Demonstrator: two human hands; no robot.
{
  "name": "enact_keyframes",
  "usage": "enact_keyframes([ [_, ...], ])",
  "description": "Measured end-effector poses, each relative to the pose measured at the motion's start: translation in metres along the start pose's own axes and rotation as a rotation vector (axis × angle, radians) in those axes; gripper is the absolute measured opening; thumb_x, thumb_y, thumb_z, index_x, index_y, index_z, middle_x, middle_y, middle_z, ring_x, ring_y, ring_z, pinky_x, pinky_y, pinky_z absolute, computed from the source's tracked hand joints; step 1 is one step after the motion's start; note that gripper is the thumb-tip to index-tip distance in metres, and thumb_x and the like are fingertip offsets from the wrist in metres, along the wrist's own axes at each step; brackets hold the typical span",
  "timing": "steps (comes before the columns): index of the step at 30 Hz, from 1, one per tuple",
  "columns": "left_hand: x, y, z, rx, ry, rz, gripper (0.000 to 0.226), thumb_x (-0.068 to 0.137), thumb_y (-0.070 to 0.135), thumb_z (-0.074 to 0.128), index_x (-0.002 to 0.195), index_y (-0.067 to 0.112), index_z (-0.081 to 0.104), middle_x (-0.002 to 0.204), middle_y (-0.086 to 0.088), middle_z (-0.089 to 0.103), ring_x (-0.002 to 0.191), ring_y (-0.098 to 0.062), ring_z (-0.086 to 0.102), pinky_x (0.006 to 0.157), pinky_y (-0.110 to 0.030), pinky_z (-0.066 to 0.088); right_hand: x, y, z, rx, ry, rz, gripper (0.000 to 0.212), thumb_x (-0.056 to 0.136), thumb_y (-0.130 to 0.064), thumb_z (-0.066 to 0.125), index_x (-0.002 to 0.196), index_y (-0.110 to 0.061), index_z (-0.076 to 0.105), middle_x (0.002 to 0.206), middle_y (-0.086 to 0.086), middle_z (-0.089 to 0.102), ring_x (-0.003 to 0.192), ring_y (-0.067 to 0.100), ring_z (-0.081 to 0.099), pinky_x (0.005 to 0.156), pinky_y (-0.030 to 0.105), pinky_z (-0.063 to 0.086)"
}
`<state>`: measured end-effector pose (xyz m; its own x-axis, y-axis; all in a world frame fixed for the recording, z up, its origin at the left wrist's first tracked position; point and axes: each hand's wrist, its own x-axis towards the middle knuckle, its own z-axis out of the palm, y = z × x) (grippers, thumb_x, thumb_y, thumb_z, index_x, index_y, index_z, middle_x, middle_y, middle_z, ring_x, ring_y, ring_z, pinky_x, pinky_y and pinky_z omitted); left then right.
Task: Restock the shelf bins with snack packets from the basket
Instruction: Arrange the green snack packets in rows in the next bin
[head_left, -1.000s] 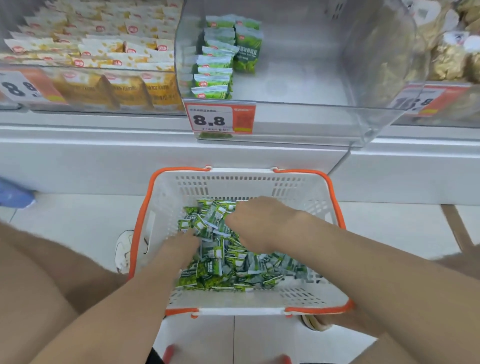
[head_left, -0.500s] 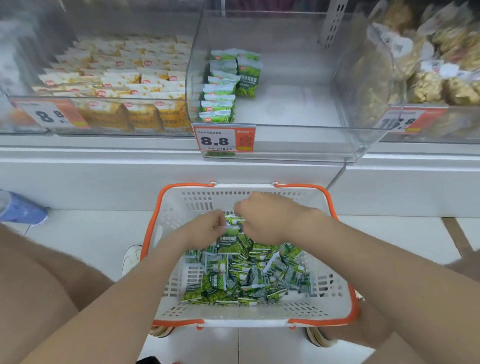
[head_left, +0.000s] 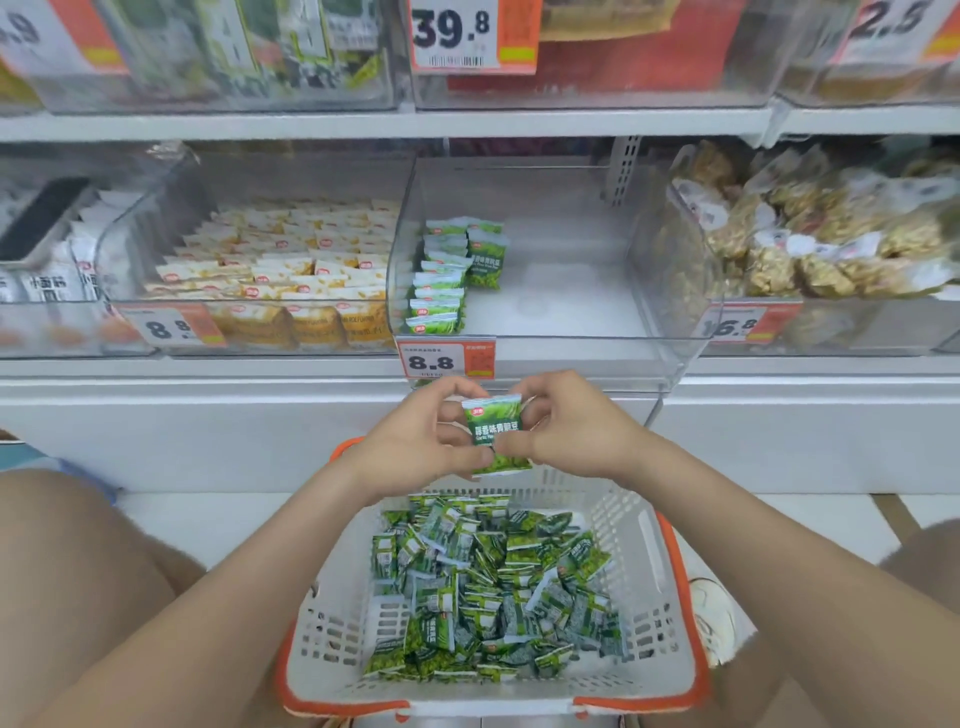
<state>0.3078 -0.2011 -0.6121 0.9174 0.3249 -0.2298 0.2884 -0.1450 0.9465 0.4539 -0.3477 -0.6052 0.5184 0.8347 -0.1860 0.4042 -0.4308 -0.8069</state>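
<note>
Centre of frame: my left hand (head_left: 415, 441) and right hand (head_left: 576, 431) both pinch one green packet (head_left: 496, 434) above the basket (head_left: 644, 597). I judge it should go label-forward beside the row (head_left: 439, 291) at the left of the bin (head_left: 561, 291) above.

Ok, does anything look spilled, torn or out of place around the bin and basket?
Nothing stands out. The green packets in the clear bin stand in a tidy row along its left wall, the heap in the basket is loose but all inside, and no packet looks torn or dropped.
</note>
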Motion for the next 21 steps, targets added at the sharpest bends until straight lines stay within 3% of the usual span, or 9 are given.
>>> enact_keyframes([
  [4,0.003,0.029,-0.012,0.211,0.115,0.178,0.048,0.086,0.015,0.083,0.125,0.027,0.057,0.084,-0.004,0.074,0.075,-0.021,0.075,0.076,-0.049,0.063,-0.001,-0.021,-0.006,0.112,0.186,-0.122,0.021,0.083,-0.014,0.082,0.095,-0.021,0.066,0.071,-0.006,0.068,0.057,0.013,0.059,0.061,0.039,0.053],
  [6,0.005,0.044,-0.022,0.389,0.276,0.311,0.031,0.089,0.025,0.077,0.113,0.035,0.060,0.074,0.004,0.072,0.065,-0.012,0.071,0.068,-0.040,0.060,0.002,-0.034,-0.012,0.202,0.314,-0.211,0.023,0.087,-0.009,0.077,0.105,-0.019,0.066,0.078,-0.005,0.074,0.064,0.018,0.065,0.064,0.040,0.054],
  [8,0.009,0.057,-0.035,0.589,0.492,0.433,0.016,0.091,0.029,0.066,0.104,0.034,0.060,0.068,0.010,0.068,0.062,-0.008,0.065,0.063,-0.035,0.054,0.009,-0.045,-0.020,0.211,0.445,-0.293,0.028,0.089,-0.008,0.075,0.113,-0.019,0.065,0.086,-0.006,0.078,0.074,0.017,0.071,0.063,0.027,0.050],
  [10,0.018,0.065,-0.048,0.780,0.656,0.522,0.013,0.090,0.025,0.060,0.102,0.029,0.060,0.077,0.014,0.060,0.075,-0.014,0.061,0.062,-0.036,0.049,0.022,-0.052,-0.030,0.153,0.563,-0.316,0.032,0.089,-0.009,0.075,0.117,-0.020,0.063,0.085,-0.009,0.077,0.074,0.008,0.070,0.065,0.020,0.047],
  [12,0.032,0.068,-0.061,0.931,0.706,0.588,0.016,0.090,0.022,0.060,0.106,0.022,0.061,0.100,0.008,0.052,0.094,-0.021,0.053,0.069,-0.041,0.048,0.040,-0.056,-0.041,0.055,0.647,-0.257,0.036,0.088,-0.016,0.077,0.119,-0.022,0.061,0.079,-0.010,0.075,0.072,0.006,0.069,0.074,0.027,0.053],
  [16,0.060,0.062,-0.083,1.150,0.617,0.402,0.044,0.092,0.027,0.061,0.133,0.014,0.051,0.154,-0.020,0.029,0.128,-0.040,0.040,0.100,-0.051,0.043,0.095,-0.055,-0.056,-0.097,0.611,-0.045,0.039,0.087,-0.024,0.080,0.118,-0.004,0.065,0.074,0.003,0.073,0.098,0.027,0.065,0.096,0.038,0.048],
  [18,0.068,0.060,-0.088,1.232,0.594,0.304,0.051,0.093,0.027,0.060,0.139,0.012,0.045,0.160,-0.025,0.019,0.136,-0.045,0.034,0.102,-0.054,0.040,0.125,-0.051,-0.057,-0.119,0.581,0.027,0.041,0.086,-0.023,0.082,0.106,0.009,0.064,0.073,0.016,0.068,0.105,0.037,0.061,0.094,0.040,0.048],
  [21,0.076,0.061,-0.087,1.241,0.564,0.220,0.048,0.090,0.024,0.058,0.136,0.014,0.046,0.153,-0.023,0.028,0.131,-0.044,0.036,0.102,-0.051,0.039,0.166,-0.046,-0.057,-0.208,0.517,0.095,0.052,0.083,-0.023,0.085,0.116,0.010,0.061,0.095,0.020,0.068,0.110,0.038,0.059,0.093,0.049,0.052],
])
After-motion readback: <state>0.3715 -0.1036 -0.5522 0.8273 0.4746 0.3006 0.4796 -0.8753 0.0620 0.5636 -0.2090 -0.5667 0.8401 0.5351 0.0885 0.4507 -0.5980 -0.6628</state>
